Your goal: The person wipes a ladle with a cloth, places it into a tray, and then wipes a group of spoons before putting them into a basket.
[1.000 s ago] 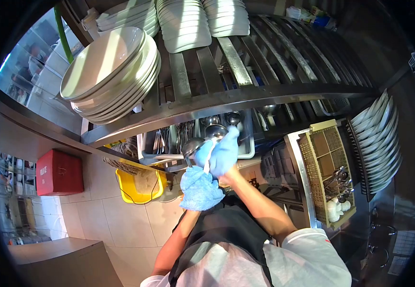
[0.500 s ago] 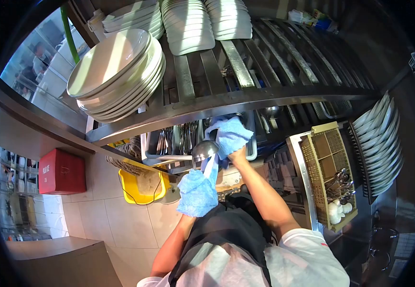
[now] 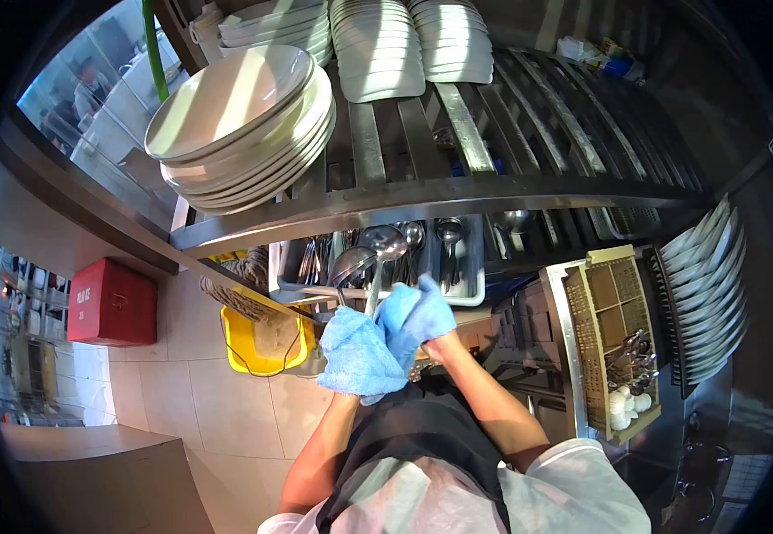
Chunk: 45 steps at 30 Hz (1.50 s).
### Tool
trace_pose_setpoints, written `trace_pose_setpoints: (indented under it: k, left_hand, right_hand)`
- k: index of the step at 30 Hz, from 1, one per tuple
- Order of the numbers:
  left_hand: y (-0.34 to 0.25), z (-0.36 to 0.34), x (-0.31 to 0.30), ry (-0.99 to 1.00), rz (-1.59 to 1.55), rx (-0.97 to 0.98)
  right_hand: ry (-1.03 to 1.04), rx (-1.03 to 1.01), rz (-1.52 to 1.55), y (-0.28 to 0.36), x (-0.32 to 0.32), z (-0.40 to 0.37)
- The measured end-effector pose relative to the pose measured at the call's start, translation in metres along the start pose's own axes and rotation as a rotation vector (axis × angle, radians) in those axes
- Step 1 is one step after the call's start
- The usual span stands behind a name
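Note:
My left hand, wrapped in a blue towel, is closed around the handles of two metal ladles. One ladle has its bowl just above the towel; the bowl of the other ladle sits higher and to the right. Close beside it, my right hand is closed on a blue cloth, near the lower part of the handles. Cloth hides most of the fingers of both hands. Behind the ladles, a grey plastic tray contains cutlery and several more ladles.
Stacked white plates rest on the slatted metal shelf above. To the right stand a yellow divided basket of spoons and a row of upright plates. A yellow bucket and red box are on the floor at left.
My right hand has come down from the tray toward my left hand, with its cloth. Two ladle bowls now show above my left hand, where one showed before. The view has shifted slightly.

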<state>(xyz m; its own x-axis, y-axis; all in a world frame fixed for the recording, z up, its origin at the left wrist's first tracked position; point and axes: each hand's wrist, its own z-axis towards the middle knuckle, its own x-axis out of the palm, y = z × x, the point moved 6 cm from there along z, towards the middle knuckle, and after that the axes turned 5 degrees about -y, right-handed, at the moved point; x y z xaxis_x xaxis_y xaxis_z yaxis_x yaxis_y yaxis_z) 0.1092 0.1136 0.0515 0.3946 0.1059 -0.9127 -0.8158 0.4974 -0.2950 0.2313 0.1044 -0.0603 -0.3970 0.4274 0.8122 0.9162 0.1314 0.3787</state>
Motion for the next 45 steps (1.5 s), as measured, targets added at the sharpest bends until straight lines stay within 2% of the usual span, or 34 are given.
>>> trace_pose_setpoints:
  k: [2, 3, 4, 5, 6, 7, 8, 9, 10, 12, 13, 14, 17, 20, 22, 23, 24, 25, 26, 28, 29, 30, 33, 34, 36, 37, 38, 40, 41, 42, 43, 45]
  left_hand:
    - [-0.001, -0.003, -0.009, -0.011, 0.005, -0.011]
    - [-0.011, -0.003, -0.018, 0.052, -0.028, 0.075]
    - [-0.02, -0.003, -0.028, 0.117, -0.066, 0.16]
    - [-0.025, -0.006, -0.03, 0.153, -0.064, 0.189]
    - [-0.027, -0.008, -0.028, 0.16, -0.059, 0.203]
    - [-0.028, -0.01, -0.025, 0.154, -0.048, 0.197]
    - [-0.03, -0.012, -0.022, 0.139, -0.037, 0.196]
    - [-0.032, -0.014, -0.018, 0.123, -0.034, 0.199]
    - [-0.034, -0.016, -0.015, 0.107, -0.038, 0.203]
    - [-0.038, -0.02, -0.013, 0.068, -0.043, 0.213]
    - [-0.04, -0.021, -0.015, 0.045, -0.045, 0.219]
    - [-0.042, -0.023, -0.017, 0.013, -0.052, 0.221]
    - [-0.045, -0.024, -0.028, -0.097, -0.09, 0.225]
    - [-0.044, -0.025, -0.025, -0.099, -0.189, 0.256]
    - [-0.043, -0.024, -0.008, 0.05, 0.006, 0.245]
    - [-0.043, -0.026, -0.009, 0.053, 0.006, 0.248]
    - [-0.044, -0.02, -0.019, 0.187, 0.002, 0.171]
    - [-0.048, -0.014, -0.034, 0.32, -0.001, 0.093]
    - [-0.051, -0.009, -0.05, 0.453, -0.002, 0.014]
    - [-0.051, -0.011, -0.051, 0.473, 0.011, 0.027]
    - [-0.05, -0.014, -0.045, 0.444, 0.017, 0.061]
    - [-0.047, -0.018, -0.037, 0.42, 0.017, 0.091]
    - [-0.044, -0.025, -0.022, 0.392, 0.013, 0.147]
    - [-0.044, -0.025, -0.02, 0.394, 0.013, 0.156]
    - [-0.044, -0.024, -0.02, 0.395, 0.015, 0.16]
    - [-0.043, -0.024, -0.018, 0.395, 0.018, 0.164]
    - [-0.043, -0.022, -0.019, 0.396, 0.016, 0.165]
    - [-0.043, -0.021, -0.021, 0.4, 0.019, 0.167]
    - [-0.042, -0.022, -0.02, 0.4, 0.023, 0.17]
    - [-0.042, -0.023, -0.018, 0.401, 0.024, 0.175]
    - [-0.041, -0.024, -0.017, 0.4, 0.026, 0.178]
    - [-0.04, -0.026, -0.014, 0.395, 0.032, 0.187]
  right_hand:
    - [0.127, -0.016, 0.071, 0.024, 0.041, -0.028]
    - [0.061, -0.003, 0.098, 0.029, 0.037, -0.025]
    - [0.261, -0.023, 0.241, 0.037, 0.05, -0.021]
    - [-0.078, -0.211, -0.109, 0.047, 0.028, -0.024]
    - [-0.15, -0.368, -0.406, 0.061, 0.019, -0.023]
    - [-0.142, -0.645, -0.805, 0.072, 0.015, -0.025]
    - [-0.155, -1.013, -1.261, 0.079, 0.018, -0.032]
    - [-0.199, -1.336, -1.53, 0.078, 0.028, -0.04]
    - [-0.21, -1.547, -1.614, 0.074, 0.033, -0.045]
    - [-0.222, -1.396, -2.041, 0.071, 0.055, -0.039]
    - [-0.239, -1.562, -1.654, 0.07, 0.041, -0.041]
    - [-0.24, -1.56, -1.652, 0.068, 0.045, -0.042]
    - [-0.432, -1.54, -1.655, 0.067, 0.056, -0.046]
    - [-0.376, -1.556, -1.621, 0.068, 0.056, -0.045]
    - [-0.309, -1.571, -1.652, 0.074, 0.064, -0.05]
    - [-0.301, -1.532, -1.679, 0.076, 0.067, -0.052]
    - [-0.292, -1.494, -1.706, 0.079, 0.072, -0.054]
    - [-0.258, -1.442, -1.885, 0.08, 0.074, -0.055]
    - [-0.262, -1.44, -1.884, 0.082, 0.081, -0.061]
    - [-0.577, -0.973, -1.698, 0.098, 0.073, -0.059]
    - [-0.441, -1.014, -1.859, 0.098, 0.079, -0.061]
    - [-0.446, -1.013, -1.858, 0.102, 0.08, -0.063]
    - [-0.328, -1.227, -1.953, 0.107, 0.091, -0.07]
    - [-0.335, -1.23, -1.952, 0.11, 0.089, -0.073]
    - [-0.182, -1.337, -1.81, 0.11, 0.091, -0.084]
    - [-0.285, -1.328, -1.89, 0.109, 0.09, -0.082]
    - [-0.287, -1.33, -1.889, 0.107, 0.086, -0.083]
    - [-0.207, -1.049, -1.511, 0.109, 0.074, -0.08]
    - [-0.468, -0.773, -1.658, 0.106, 0.064, -0.066]
    - [-0.468, -0.773, -1.656, 0.1, 0.039, -0.049]
    - [-0.285, -0.93, -1.685, 0.087, 0.008, -0.023]
    - [-0.135, -1.042, -1.614, 0.081, 0.013, -0.032]
